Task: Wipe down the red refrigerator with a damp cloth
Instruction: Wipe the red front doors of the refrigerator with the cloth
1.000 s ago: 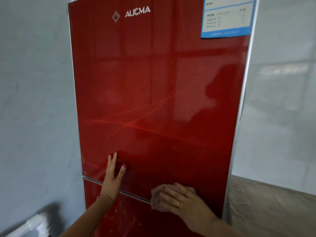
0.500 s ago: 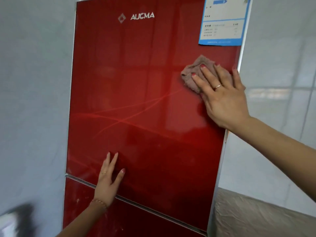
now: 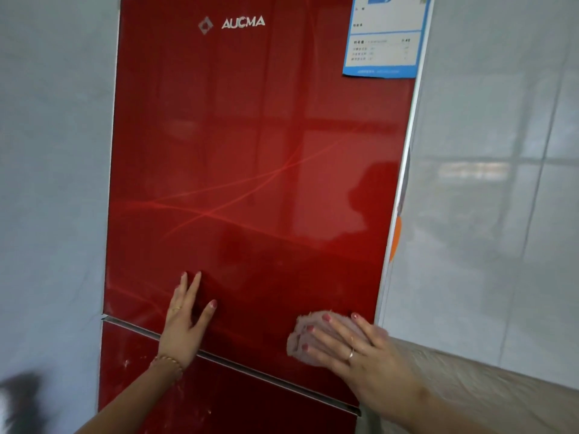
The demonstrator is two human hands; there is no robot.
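**A:** What changed just now?

**B:** Half a second back I had the right hand (image 3: pixel 354 349) high on the upper door, just under the blue label (image 3: pixel 387 42). Now it is down at the lower right corner of that same door, just above the metal strip (image 3: pixel 238 368) that divides the two doors. So a full vertical stroke along the right edge looks done.

**A:** And the cloth?

**B:** The pinkish cloth (image 3: pixel 302 335) is bunched under my right hand, fingers spread flat over it and pressing it to the red refrigerator (image 3: pixel 257 151). It pokes out to the left of my fingertips.

**A:** Left hand?

**B:** The left hand (image 3: pixel 185 321) lies flat on the door, fingers straight, thumb out, holding nothing. It hasn't shifted; I judge it is only bracing.

**A:** What does that leave?

**B:** My guess: the middle and left of the upper door need more strokes, and the lower door (image 3: pixel 219 408) shows pale specks and smears, so it seems untouched.

**A:** The surface?

**B:** Glossy red, strongly reflective, with thin curved lines printed across it. Streaks would show easily.

**A:** The room?

**B:** Grey wall (image 3: pixel 53 183) on the left, shiny pale tiles (image 3: pixel 501 183) on the right, and something wrapped in clear plastic (image 3: pixel 470 386) beside the fridge at lower right.
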